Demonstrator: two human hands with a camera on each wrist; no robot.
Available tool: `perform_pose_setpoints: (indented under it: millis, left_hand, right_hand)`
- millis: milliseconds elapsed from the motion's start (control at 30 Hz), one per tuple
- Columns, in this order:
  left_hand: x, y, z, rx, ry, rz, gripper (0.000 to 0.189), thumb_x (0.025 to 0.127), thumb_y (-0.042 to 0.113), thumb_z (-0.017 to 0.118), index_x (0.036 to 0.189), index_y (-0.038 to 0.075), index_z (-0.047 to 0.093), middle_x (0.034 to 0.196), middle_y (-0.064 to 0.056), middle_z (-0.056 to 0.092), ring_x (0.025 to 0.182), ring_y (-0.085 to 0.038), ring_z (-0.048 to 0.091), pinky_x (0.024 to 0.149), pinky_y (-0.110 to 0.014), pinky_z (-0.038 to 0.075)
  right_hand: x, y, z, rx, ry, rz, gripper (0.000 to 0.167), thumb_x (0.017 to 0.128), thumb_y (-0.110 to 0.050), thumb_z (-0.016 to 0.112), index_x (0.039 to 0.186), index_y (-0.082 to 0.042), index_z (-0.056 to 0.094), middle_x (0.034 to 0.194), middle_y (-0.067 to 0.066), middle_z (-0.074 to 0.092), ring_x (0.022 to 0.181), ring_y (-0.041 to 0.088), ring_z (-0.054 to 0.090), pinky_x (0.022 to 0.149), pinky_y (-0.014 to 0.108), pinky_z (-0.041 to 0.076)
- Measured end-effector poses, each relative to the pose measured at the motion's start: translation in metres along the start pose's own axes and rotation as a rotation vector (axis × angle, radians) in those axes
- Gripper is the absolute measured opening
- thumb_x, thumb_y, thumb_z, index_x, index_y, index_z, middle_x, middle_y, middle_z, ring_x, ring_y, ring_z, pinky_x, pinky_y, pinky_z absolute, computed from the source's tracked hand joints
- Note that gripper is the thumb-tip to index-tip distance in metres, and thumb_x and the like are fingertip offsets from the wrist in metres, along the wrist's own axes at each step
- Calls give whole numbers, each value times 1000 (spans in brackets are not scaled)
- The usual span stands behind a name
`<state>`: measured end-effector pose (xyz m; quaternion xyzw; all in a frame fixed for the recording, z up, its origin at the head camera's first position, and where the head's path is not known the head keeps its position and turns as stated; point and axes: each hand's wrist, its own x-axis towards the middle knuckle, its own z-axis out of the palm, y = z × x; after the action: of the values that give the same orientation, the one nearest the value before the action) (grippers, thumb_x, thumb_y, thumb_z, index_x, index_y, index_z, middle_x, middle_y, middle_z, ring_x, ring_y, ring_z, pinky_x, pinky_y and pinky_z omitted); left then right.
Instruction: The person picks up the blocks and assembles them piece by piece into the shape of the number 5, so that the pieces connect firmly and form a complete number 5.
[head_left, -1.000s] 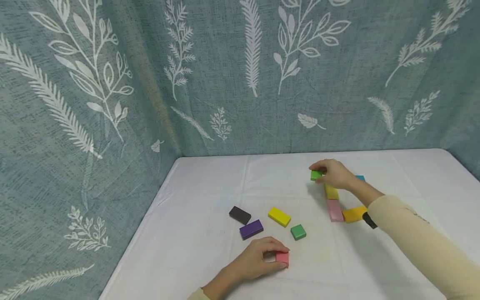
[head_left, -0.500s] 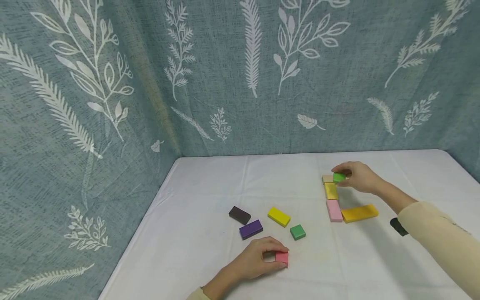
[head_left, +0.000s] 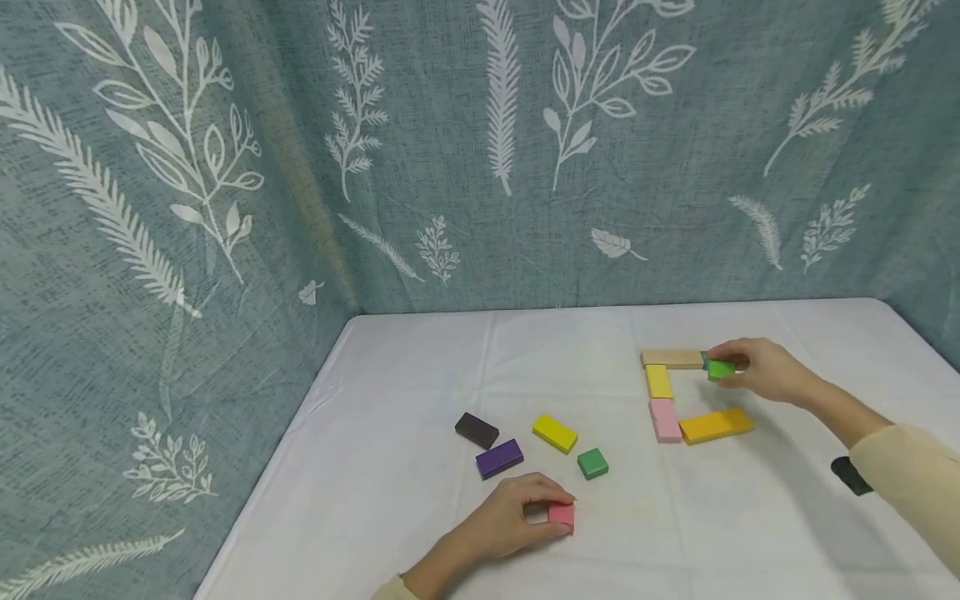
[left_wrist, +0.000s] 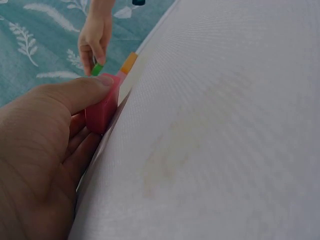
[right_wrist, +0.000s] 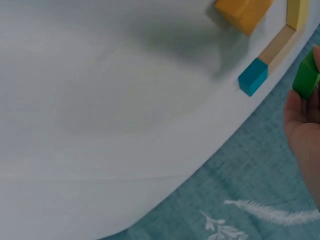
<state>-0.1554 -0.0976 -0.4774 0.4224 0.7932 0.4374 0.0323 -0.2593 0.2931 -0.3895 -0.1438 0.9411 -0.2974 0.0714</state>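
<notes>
My right hand [head_left: 768, 367] pinches a bright green block [head_left: 721, 371] between thumb and fingers, near the far right of the table. In the head view it partly covers a blue block [right_wrist: 253, 77], which sits at the end of a plain wooden block [head_left: 672, 359]. From there a yellow block [head_left: 659, 382], a pink block [head_left: 665, 420] and an orange block [head_left: 717, 426] continue the row, bending at the corners. At the near side, my left hand [head_left: 510, 517] holds a red-pink block [head_left: 561, 516] between thumb and fingers. The left wrist view shows its thumb on top of that block.
Loose blocks lie left of the row: a dark brown block [head_left: 477, 430], a purple block [head_left: 500, 458], another yellow block [head_left: 556, 432] and a darker green block [head_left: 593, 463]. A white cloth covers the table [head_left: 405, 367]. Behind it hangs a teal leaf-patterned curtain [head_left: 450, 150].
My right hand has carried the bright green block rightward, past the yellow and wooden blocks to beside the blue one. My left hand and the red-pink block stay in place.
</notes>
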Motion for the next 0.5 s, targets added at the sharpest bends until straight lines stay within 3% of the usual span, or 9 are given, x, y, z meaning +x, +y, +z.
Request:
perform_pose_setpoints:
  millis: [200,500]
  left_hand:
    - [0,2,-1,0,3,17,27,82,9,75,108,3,70,104,-3,66,100,-9,59,88,-22,46]
    - [0,2,-1,-16,-7,-21,27,83,9,75,109,4,70,105,-2,66,101,-8,58,88,-22,46]
  right_hand:
    - [-11,14,-2,-8,-13,12,39,83,0,70,118,13,58,116,31,56,105,45,53,89,54,44]
    - [-29,35,3,10,-42,51,40,83,-2,69,119,12,57,118,31,56,108,46,50,90,55,44]
